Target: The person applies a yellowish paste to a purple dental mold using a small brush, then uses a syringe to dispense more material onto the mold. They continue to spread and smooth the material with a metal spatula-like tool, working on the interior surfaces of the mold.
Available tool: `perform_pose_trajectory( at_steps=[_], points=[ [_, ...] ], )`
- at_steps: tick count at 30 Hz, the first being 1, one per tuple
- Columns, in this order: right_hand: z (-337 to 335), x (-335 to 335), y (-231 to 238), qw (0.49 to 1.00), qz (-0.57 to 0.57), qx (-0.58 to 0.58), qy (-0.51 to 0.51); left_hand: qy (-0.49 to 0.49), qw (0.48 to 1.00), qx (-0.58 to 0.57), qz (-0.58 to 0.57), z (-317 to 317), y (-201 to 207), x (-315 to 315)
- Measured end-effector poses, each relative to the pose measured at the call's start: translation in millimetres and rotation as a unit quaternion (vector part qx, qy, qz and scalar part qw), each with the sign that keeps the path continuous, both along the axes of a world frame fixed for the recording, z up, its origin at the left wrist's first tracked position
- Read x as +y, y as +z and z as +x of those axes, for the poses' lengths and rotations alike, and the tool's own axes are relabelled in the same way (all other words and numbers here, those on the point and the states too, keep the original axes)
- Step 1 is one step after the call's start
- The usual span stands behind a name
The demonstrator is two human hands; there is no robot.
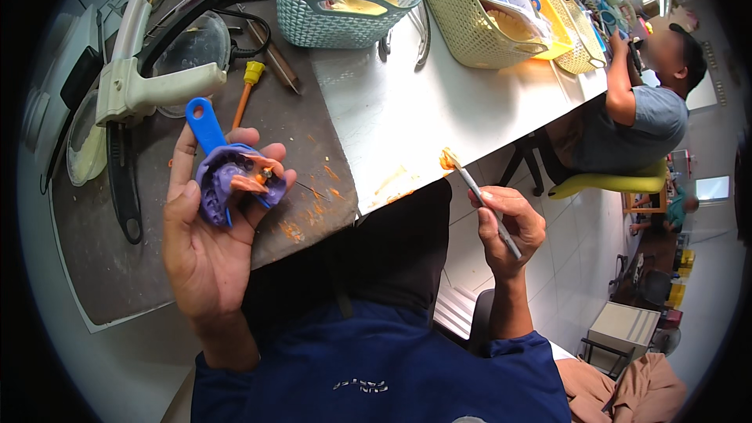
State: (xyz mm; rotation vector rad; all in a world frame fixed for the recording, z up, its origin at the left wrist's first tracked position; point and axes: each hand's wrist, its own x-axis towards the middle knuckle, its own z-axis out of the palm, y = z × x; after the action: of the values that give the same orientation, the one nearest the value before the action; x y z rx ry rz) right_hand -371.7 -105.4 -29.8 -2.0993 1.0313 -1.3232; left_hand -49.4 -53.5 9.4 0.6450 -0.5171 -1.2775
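In my left hand [207, 243], held palm up over the dark mat, rests a dental impression tray [207, 127] with a blue handle. Purple impression material [213, 180] fills it, with orange material [254, 176] along one side and a small metallic piece in it. My right hand [511, 227] pinches a thin grey spatula [482, 197] like a pen, just off the table's front edge. A lump of orange paste [447, 160] clings to the spatula's tip. The two hands are well apart, and the spatula does not touch the impression.
A dispensing gun [129, 86] lies at left beside a yellow-capped mixing tip [252, 74] and a knife [270, 55]. Baskets of dental casts, one blue-grey [337, 27] and one yellow [478, 39], stand at the back. Orange smears mark the mat [313, 149]. A seated person [650, 117] works at right.
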Motion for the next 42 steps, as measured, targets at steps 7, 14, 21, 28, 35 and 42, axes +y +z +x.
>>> perform_pose_trajectory(
  at_steps=[7, 14, 21, 28, 35, 42],
  points=[
    [-1, -2, -4, 0.999, -0.033, 0.026, 0.018, 0.007, 1.0, -0.004, 0.004, -1, -1, 0],
    [2, 0, -4, 0.996, -0.091, 0.02, 0.0, 0.014, 1.0, -0.014, 0.012, -2, 1, 0],
    [-4, 2, -12, 0.994, -0.098, 0.053, -0.01, 0.034, 0.999, -0.023, 0.026, -6, 3, -1],
    [-3, 2, -5, 0.997, -0.059, 0.042, -0.007, 0.02, 1.0, -0.012, 0.013, -2, 1, 0],
    [-5, 2, -4, 1.0, -0.029, -0.011, -0.003, 0.018, 1.0, -0.014, 0.01, -3, 0, 0],
    [-7, 0, -1, 0.999, 0.017, -0.027, -0.01, 0.035, 0.999, -0.015, 0.021, -5, 0, -1]
  ],
)
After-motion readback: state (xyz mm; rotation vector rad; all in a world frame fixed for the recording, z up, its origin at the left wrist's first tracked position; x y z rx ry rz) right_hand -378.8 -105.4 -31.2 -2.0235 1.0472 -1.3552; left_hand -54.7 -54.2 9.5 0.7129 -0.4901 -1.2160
